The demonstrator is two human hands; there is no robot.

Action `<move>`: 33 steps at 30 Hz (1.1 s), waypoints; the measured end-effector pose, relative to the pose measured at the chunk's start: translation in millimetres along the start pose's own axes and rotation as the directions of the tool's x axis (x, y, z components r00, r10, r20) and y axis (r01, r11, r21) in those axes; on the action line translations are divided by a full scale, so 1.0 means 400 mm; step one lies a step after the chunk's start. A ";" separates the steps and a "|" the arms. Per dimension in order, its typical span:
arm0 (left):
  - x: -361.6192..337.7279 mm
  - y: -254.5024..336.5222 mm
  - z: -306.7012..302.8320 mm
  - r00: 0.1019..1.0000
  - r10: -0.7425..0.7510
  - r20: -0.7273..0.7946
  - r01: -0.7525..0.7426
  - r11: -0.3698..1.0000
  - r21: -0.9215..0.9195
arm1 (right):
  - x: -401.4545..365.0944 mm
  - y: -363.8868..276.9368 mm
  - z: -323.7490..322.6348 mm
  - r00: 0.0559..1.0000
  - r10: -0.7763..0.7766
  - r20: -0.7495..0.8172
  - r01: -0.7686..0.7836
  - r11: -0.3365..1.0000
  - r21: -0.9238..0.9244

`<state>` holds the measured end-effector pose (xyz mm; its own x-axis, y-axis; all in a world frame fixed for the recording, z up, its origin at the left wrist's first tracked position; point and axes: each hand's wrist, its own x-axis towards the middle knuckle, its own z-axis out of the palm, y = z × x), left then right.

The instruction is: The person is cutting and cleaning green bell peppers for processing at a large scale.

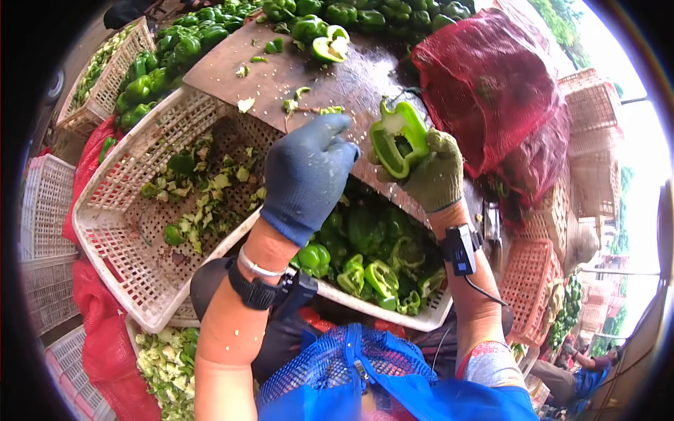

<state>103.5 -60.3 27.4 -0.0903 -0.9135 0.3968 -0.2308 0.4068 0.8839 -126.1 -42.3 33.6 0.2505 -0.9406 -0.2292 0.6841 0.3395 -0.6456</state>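
My right hand [437,172], in a grey-green glove, is closed on a halved green bell pepper [382,147]. The cut side with its hollow and pale core faces up. To its left, my left hand [312,175] in a blue glove is curled into a fist; whether anything is inside it is hidden. Both hands are above the near edge of a brown board [232,63] scattered with seeds, stem bits and scraps. Another cut pepper piece [331,45] lies farther back on the board. Beneath my hands, a white crate [421,319] holds whole and cut peppers.
At left, a tilted white basket [105,231] contains cores and scraps. More peppers [379,14] are heaped behind the board. A red mesh sack [484,84] stands at the right, near an orange crate [530,281] and stacked baskets. Another person [586,372] is at far right.
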 end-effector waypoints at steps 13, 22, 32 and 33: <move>-0.064 0.023 0.058 0.927 0.146 0.347 -0.249 0.928 0.276 | -0.161 0.099 0.105 0.987 -0.042 -0.158 -0.045 0.861 -0.507; -0.084 0.013 0.057 0.946 0.282 0.163 -0.319 0.898 0.303 | -0.174 0.225 0.100 0.988 0.018 -0.156 0.006 0.989 0.148; 0.090 -0.077 -0.192 0.867 0.224 -0.446 0.083 0.816 0.572 | -0.213 0.121 0.076 0.929 -0.177 -0.325 -0.243 0.369 -0.897; 0.097 -0.069 -0.229 0.868 0.219 -0.445 0.190 0.683 0.706 | -0.196 0.080 0.077 0.932 -0.240 -0.273 -0.308 -0.125 -0.943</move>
<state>195.2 -106.0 40.9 0.3025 -0.6987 0.6484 -0.8582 0.0962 0.5041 -102.7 42.3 53.4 -0.1173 -0.9592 -0.2574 -0.8090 0.2426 -0.5354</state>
